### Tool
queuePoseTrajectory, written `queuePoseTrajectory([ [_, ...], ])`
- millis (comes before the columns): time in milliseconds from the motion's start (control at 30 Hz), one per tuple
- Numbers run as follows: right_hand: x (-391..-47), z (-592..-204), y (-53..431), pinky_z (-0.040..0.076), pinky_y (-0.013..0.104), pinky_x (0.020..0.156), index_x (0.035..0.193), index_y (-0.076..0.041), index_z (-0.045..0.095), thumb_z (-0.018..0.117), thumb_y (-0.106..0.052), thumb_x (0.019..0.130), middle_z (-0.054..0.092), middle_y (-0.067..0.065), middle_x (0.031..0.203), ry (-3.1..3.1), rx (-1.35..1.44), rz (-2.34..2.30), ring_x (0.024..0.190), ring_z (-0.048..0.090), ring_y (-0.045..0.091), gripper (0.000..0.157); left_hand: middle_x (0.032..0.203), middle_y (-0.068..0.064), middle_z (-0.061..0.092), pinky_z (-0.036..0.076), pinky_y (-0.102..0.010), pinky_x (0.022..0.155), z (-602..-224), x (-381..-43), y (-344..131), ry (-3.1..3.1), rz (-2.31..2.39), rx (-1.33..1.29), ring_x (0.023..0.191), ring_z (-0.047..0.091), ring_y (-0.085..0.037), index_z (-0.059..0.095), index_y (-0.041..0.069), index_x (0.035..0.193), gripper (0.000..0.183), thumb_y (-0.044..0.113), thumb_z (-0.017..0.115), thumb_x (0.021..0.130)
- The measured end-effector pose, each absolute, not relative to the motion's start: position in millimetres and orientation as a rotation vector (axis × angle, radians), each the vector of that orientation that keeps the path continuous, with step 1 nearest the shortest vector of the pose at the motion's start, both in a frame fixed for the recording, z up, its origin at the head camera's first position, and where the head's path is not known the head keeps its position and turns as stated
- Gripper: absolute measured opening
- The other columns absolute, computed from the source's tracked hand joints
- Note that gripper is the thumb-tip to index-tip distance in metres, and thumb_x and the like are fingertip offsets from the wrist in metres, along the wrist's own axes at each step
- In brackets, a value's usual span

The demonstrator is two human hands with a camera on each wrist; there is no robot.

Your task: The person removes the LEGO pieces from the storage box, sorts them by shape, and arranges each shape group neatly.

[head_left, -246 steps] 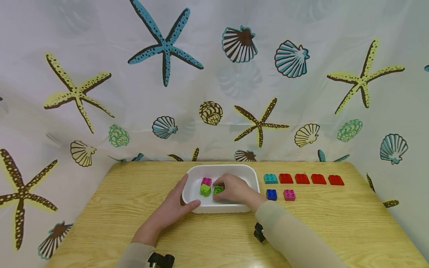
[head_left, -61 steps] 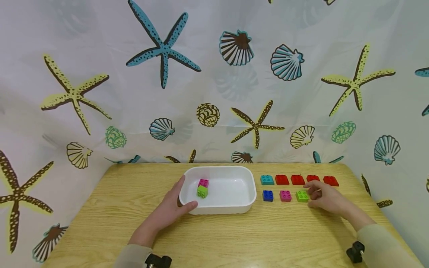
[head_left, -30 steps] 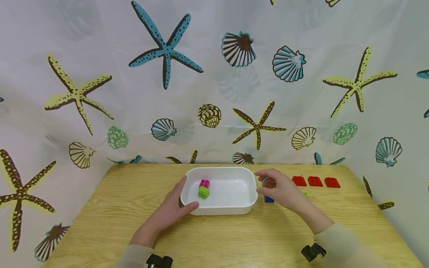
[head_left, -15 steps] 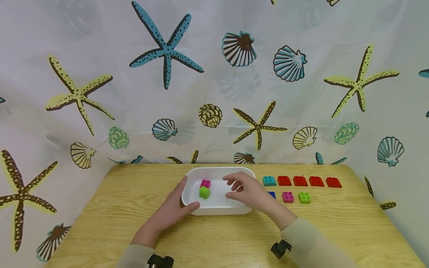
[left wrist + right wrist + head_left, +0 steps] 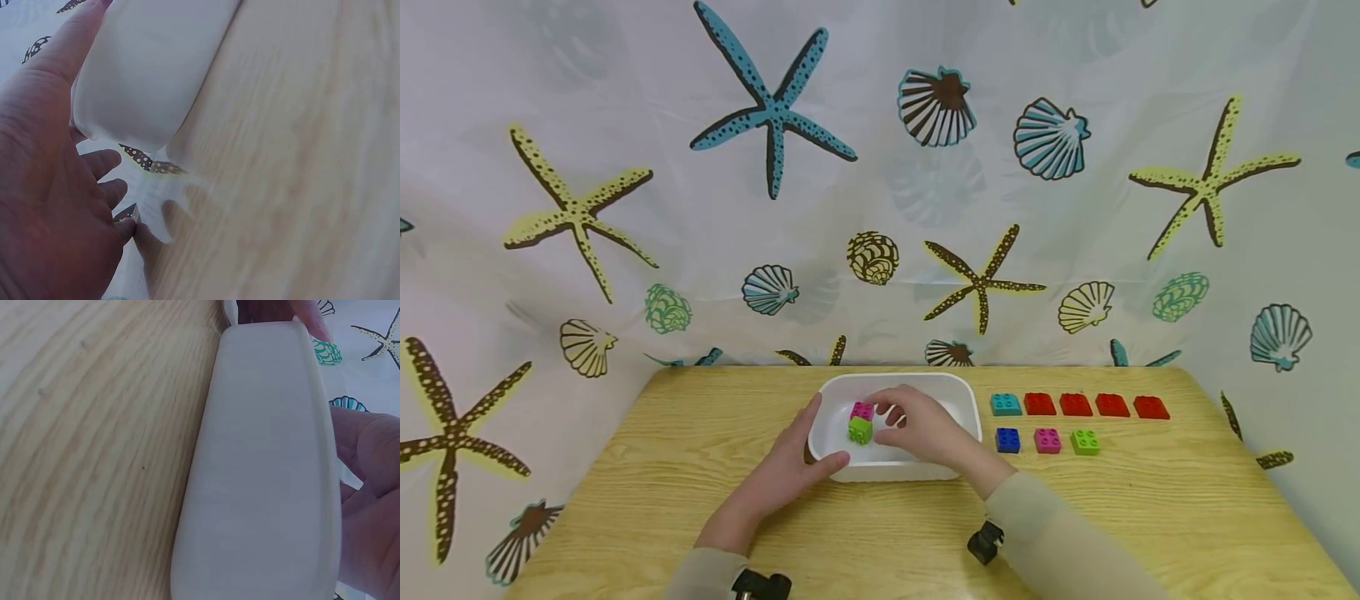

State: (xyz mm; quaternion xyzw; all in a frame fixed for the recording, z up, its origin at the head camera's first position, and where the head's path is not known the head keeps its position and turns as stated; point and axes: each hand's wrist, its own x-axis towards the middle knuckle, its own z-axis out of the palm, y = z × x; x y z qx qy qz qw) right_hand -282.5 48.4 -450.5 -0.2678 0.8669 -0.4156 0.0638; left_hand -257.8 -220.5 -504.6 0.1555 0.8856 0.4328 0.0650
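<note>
In the head view, a white plastic tub sits on the table. My left hand rests against its left end, thumb by the front rim and fingers stretched along the outer wall. Inside, a lime green toy brick lies tilted against a pink brick. My right hand is over the tub, thumb and forefinger apart just right of the green brick; no brick shows between them. In the right wrist view, the tub's outer wall hides the bricks and the right fingertips.
Right of the tub, a back row holds a turquoise brick and several red bricks. Before it stand a blue brick, a pink brick and a lime green brick. A patterned curtain hangs behind the wooden table.
A green brick from the tub now stands at the front row's right end. My right hand has come back left from there into the tub. My left hand stays put.
</note>
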Motion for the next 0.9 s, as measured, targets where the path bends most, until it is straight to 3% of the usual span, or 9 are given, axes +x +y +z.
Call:
queuePoseTrajectory([
  [333, -291.1, -459.4, 38.1, 0.059, 0.047, 0.099, 0.145, -0.005, 0.071, 0.085, -0.007, 0.098, 0.071, 0.012, 0.131, 2.630, -0.831, -1.211, 0.111, 0.065, 0.027, 0.049, 0.182, -0.021, 0.013, 0.026, -0.063, 0.130, -505.7, -257.2, -220.3, 2.686, 1.321, 0.513, 0.166, 0.021, -0.044, 0.004, 0.008, 0.178, 0.110, 0.043, 0.078, 0.105],
  [700, -298.0, -464.5, 34.1, 0.058, 0.036, 0.090, 0.147, -0.005, 0.070, 0.083, -0.008, 0.100, 0.069, 0.013, 0.132, 2.601, -0.915, -1.154, 0.111, 0.067, 0.028, 0.049, 0.182, -0.022, 0.013, 0.028, -0.061, 0.129, -502.2, -255.7, -220.7, 2.682, 1.340, 0.513, 0.165, 0.023, -0.043, 0.003, 0.008, 0.178, 0.108, 0.038, 0.078, 0.106],
  [900, -297.9, -465.0, 31.5, 0.058, 0.043, 0.096, 0.142, -0.004, 0.073, 0.082, -0.005, 0.100, 0.070, 0.013, 0.127, 2.595, -0.951, -1.157, 0.111, 0.067, 0.032, 0.043, 0.183, -0.020, 0.012, 0.027, -0.062, 0.130, -505.0, -256.7, -220.5, 2.686, 1.334, 0.520, 0.166, 0.020, -0.043, 0.003, 0.008, 0.178, 0.108, 0.040, 0.078, 0.106],
])
